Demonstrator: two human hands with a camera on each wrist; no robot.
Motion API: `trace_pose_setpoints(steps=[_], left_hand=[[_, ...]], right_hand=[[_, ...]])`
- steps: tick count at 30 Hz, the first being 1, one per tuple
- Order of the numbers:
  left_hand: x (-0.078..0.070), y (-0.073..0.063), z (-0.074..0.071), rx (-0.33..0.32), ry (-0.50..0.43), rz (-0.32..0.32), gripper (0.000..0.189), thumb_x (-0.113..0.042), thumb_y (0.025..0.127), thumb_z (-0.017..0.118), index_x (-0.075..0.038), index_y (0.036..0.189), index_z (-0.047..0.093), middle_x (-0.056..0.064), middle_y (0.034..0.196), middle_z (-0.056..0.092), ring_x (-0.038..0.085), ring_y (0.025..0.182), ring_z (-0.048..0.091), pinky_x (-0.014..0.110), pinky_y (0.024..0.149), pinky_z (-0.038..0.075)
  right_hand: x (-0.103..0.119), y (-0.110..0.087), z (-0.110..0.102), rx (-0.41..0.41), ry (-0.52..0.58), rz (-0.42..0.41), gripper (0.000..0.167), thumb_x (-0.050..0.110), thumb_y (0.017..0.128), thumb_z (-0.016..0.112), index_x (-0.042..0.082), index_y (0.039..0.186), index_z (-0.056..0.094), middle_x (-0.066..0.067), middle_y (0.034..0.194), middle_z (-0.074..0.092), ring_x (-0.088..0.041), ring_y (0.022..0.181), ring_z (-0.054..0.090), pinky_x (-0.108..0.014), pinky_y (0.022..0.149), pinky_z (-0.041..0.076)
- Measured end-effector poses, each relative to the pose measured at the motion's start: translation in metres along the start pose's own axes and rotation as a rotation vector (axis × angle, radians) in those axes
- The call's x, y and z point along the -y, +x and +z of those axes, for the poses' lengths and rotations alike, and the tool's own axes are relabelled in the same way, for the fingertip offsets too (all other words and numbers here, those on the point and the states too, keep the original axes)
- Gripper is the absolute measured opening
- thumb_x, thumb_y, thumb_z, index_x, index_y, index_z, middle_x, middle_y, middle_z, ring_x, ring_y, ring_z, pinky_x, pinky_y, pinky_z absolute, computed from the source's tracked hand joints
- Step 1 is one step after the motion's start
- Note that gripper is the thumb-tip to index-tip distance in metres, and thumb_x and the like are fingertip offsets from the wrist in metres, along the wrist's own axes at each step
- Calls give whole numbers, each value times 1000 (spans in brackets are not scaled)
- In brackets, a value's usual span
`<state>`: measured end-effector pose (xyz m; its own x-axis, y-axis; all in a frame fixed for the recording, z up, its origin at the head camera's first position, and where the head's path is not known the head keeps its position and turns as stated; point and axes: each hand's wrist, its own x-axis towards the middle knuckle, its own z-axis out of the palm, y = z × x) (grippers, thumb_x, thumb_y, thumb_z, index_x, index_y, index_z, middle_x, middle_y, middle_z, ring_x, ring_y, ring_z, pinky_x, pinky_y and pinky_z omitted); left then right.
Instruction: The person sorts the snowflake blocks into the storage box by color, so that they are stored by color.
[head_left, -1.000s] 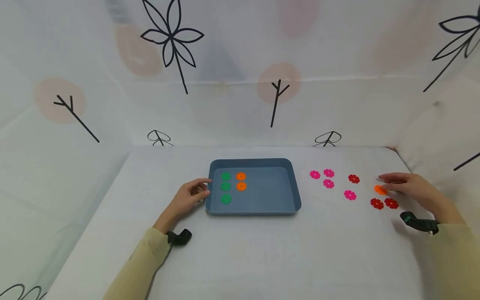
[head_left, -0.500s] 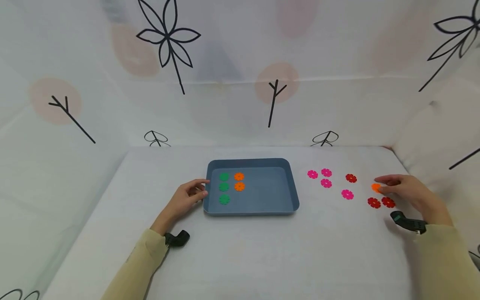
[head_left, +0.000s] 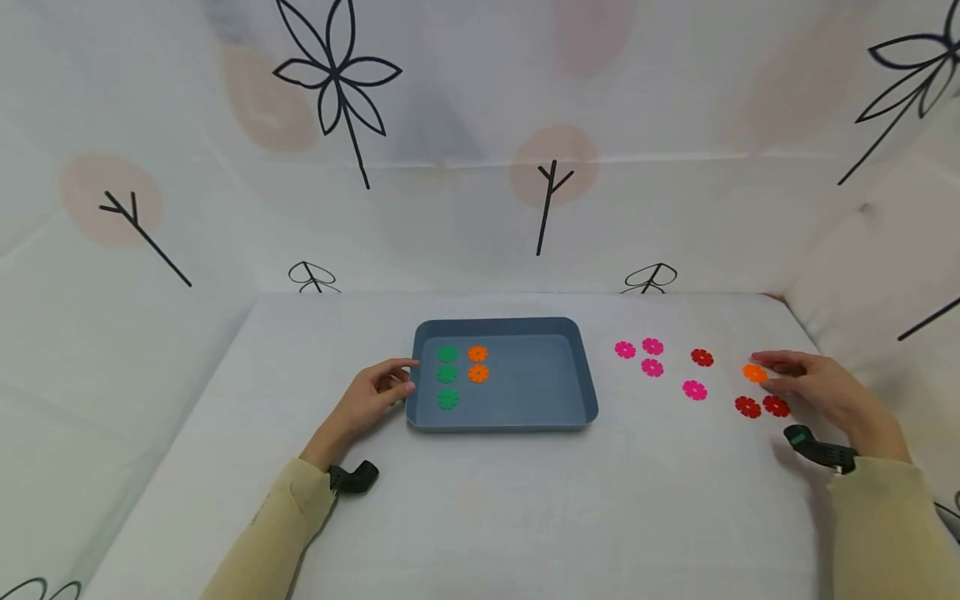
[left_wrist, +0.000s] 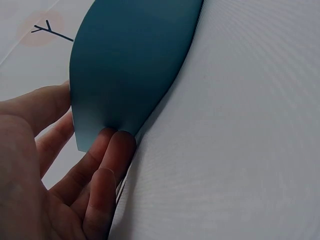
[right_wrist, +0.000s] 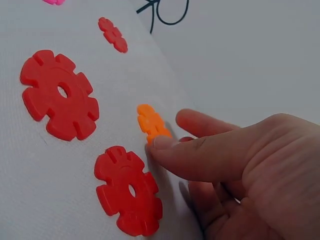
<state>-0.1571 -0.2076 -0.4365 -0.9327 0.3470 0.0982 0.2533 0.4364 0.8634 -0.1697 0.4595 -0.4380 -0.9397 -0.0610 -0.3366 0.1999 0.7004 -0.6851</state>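
My right hand (head_left: pixel 828 387) reaches from the right to an orange flower-shaped disc (head_left: pixel 754 373). In the right wrist view, the thumb tip overlaps the near edge of that orange disc (right_wrist: pixel 151 121), while the forefinger stands apart beyond it. Close by lie two red flower discs (right_wrist: pixel 60 95), and a third red disc (head_left: pixel 702 357) is farther back. My left hand (head_left: pixel 367 404) is at the left end of a blue-grey tray (head_left: pixel 502 427). The left wrist view has its fingertips against the tray's outer wall (left_wrist: pixel 125 65).
Inside the tray are a column of three green flower discs (head_left: pixel 447 374) and two orange ones (head_left: pixel 477 373). Several pink discs (head_left: pixel 652 367) lie right of the tray on the white cloth (head_left: pixel 525 517). A printed curtain (head_left: pixel 450 225) stands behind.
The view has shifted slightly. My right thumb has slid back off the orange disc toward its near edge, exposing more of it. The left hand stays at the tray.
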Motion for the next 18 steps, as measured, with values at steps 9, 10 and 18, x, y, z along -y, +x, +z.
trace_pose_setpoints(steps=[9,10,18], left_hand=[[0,0,0,-5,-2,8,39,-10,97,66,3,133,59,14,103,63,21,82,60,27,67,47],[0,0,0,-5,-3,7,39,-10,97,66,4,133,59,14,103,63,21,82,60,27,66,47],[-2,0,1,0,-8,6,39,-10,98,65,4,134,58,16,105,63,24,84,61,28,69,48]], right_hand=[[1,5,1,-1,11,51,70,33,97,66,-6,147,36,-35,141,35,-47,119,39,-33,74,52],[1,5,1,2,15,56,72,33,96,67,-6,147,36,-35,141,35,-48,119,38,-33,74,52],[3,7,1,-7,11,78,69,33,94,69,-7,143,41,-33,134,42,-43,114,42,-34,73,51]])
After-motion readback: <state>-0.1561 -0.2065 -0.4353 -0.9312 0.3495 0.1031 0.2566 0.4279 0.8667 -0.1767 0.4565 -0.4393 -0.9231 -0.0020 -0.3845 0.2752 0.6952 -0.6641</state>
